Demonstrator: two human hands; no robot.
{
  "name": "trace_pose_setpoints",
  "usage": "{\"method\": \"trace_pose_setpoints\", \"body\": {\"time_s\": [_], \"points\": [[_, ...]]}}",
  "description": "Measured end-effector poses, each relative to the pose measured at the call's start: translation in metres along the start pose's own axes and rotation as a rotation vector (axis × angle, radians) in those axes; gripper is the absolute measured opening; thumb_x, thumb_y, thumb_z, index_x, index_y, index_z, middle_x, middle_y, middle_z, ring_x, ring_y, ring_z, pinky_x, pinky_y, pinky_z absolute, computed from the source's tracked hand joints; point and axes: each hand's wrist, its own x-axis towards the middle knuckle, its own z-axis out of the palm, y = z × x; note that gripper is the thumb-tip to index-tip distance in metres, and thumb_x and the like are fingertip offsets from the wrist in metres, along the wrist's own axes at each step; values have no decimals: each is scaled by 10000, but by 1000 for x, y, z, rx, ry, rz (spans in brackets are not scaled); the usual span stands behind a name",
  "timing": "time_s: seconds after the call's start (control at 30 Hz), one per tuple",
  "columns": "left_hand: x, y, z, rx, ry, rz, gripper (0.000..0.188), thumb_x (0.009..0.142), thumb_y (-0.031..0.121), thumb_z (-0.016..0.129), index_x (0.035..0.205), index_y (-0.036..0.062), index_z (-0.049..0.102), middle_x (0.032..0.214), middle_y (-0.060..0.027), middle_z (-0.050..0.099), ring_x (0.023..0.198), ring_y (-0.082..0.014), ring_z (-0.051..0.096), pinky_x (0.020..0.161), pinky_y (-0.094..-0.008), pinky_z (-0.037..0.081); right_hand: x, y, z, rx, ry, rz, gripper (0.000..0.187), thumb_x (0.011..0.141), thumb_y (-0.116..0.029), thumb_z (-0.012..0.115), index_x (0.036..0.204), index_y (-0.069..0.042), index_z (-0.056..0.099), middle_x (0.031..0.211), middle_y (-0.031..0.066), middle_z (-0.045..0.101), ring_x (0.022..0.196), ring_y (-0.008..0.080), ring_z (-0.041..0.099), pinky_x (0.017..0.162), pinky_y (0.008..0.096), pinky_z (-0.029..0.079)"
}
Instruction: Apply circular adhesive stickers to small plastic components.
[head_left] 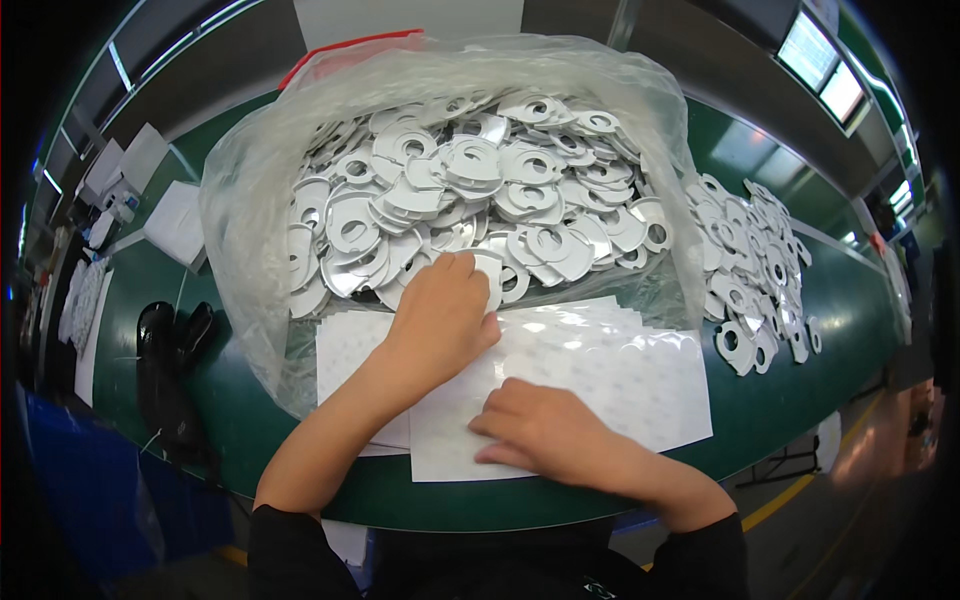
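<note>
My left hand reaches to the near edge of a heap of flat white ring-shaped parts. Its fingers are curled against one white part at the front of the heap; the fingertips are partly hidden. My right hand rests low over a glossy white sheet of faint round stickers. Its thumb and index finger are apart, and nothing shows between them. More sheets lie under the top one, fanned out toward the left and back.
A clear plastic bag surrounds the heap. More parts lie loose on the green table at the right. A black object lies at the left, with a white stack behind it. A red edge shows at the back.
</note>
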Motion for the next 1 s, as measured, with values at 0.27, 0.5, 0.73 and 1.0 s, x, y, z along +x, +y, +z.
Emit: {"method": "trace_pose_setpoints", "body": {"time_s": [0.27, 0.5, 0.73, 1.0], "points": [[12, 7, -10, -563, 140, -179, 320, 780, 274, 711, 732, 8, 541, 937, -148, 563, 824, -254, 506, 771, -327, 406, 0, -19, 12, -101, -85, 78, 145, 731, -61, 603, 839, -4, 524, 875, 116, 499, 871, 268, 504, 677, 342, 487], [12, 23, -3, -1656, -298, -711, 411, 849, 454, 636, 799, 47, 609, 1047, -134, 624, 1019, -198, 537, 888, -304, 395, -2, -15, 17, -117, -96, 45, 163, 773, -107, 609, 860, -9, 511, 891, 112, 480, 895, 267, 486, 690, 341, 481], [4, 17, 41, -2310, -341, -680, 604, 934, 625, 212, 908, 113, 532, 1371, -210, 421, 1135, -291, 538, 771, -404, 495, -2, -8, 16, -84, -52, -35, 150, 783, -121, 609, 831, -10, 521, 877, 112, 479, 878, 259, 497, 708, 337, 482], [0, 22, 45, -2113, -312, -687, 570, 978, 533, 128, 1074, 108, 496, 1201, -181, 547, 997, -249, 586, 659, -299, 480, -7, -17, -47, 444, -323, -4, 179, 833, -176, 623, 807, -24, 533, 864, 104, 525, 862, 263, 544, 692, 345, 459]]}}
